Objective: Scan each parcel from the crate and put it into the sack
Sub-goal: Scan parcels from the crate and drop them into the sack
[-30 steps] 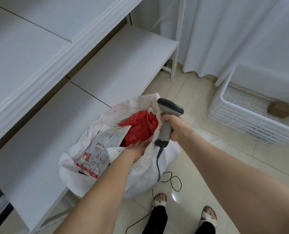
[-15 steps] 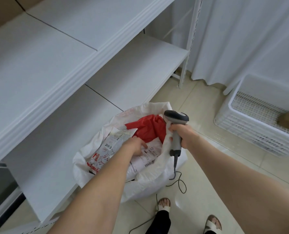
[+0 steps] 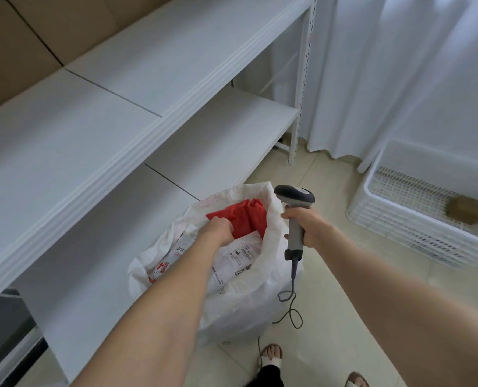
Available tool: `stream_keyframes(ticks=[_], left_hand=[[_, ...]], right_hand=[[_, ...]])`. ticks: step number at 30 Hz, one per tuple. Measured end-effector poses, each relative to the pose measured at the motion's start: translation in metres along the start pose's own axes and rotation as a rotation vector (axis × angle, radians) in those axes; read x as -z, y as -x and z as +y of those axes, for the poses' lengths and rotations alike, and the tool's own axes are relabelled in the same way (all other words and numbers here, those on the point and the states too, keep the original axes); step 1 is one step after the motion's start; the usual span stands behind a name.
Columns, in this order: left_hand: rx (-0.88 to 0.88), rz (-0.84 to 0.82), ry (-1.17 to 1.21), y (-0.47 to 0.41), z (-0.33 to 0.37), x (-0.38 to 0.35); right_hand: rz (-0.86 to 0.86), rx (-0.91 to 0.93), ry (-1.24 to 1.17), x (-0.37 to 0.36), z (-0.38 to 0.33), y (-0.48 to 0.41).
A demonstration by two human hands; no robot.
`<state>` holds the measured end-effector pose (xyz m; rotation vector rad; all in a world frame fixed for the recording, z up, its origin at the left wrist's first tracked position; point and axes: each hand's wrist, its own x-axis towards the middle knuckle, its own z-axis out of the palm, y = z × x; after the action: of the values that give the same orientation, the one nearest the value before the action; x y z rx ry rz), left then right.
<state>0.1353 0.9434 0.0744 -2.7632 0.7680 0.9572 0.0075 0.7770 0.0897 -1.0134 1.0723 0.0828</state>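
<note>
The white sack (image 3: pixel 272 233) stands open on the floor beside the shelving. Inside lie a red parcel (image 3: pixel 250 219), a white parcel with a barcode label (image 3: pixel 237 256) and a white parcel with red print (image 3: pixel 162 268). My left hand (image 3: pixel 218 229) reaches into the sack, fingers curled down at the red parcel's near edge. To the sack's right, my right hand (image 3: pixel 306 223) grips the handle of the grey barcode scanner (image 3: pixel 295 198), held upright just past the rim. The white crate (image 3: pixel 399 219) sits on the floor at the right with one brown parcel (image 3: pixel 468 210) in it.
White shelving (image 3: pixel 120 135) runs along the left, its lower shelf right next to the sack. The scanner's cable (image 3: pixel 292 305) trails down over the tiled floor. My sandalled feet (image 3: pixel 271 356) stand just in front of the sack. A white curtain (image 3: pixel 399 79) hangs behind the crate.
My left hand has moved from the white labelled parcel further into the sack to the red parcel. The scanner hand has shifted slightly right, off the sack's rim. The view has tilted up.
</note>
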Motion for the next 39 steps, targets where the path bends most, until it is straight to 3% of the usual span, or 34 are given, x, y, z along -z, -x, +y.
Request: stream_keyframes(ticks=[8, 18, 27, 39], left_hand=[[-0.005, 0.253, 0.018, 0.030, 0.116, 0.071], [-0.222, 0.358, 0.002, 0.073, 0.346, 0.115], [-0.347, 0.330, -0.059, 0.037, 0.508, 0.111], [-0.427, 0.125, -0.176, -0.128, 0.730, 0.085]], right_hand=[[0.014, 0.130, -0.209, 0.071, -0.044, 0.052], [0.063, 0.191, -0.531, 0.263, -0.087, 0.107], [0.139, 0.150, -0.804, 0.399, -0.112, 0.074], [0.351, 0.033, -0.931, 0.605, -0.171, -0.085]])
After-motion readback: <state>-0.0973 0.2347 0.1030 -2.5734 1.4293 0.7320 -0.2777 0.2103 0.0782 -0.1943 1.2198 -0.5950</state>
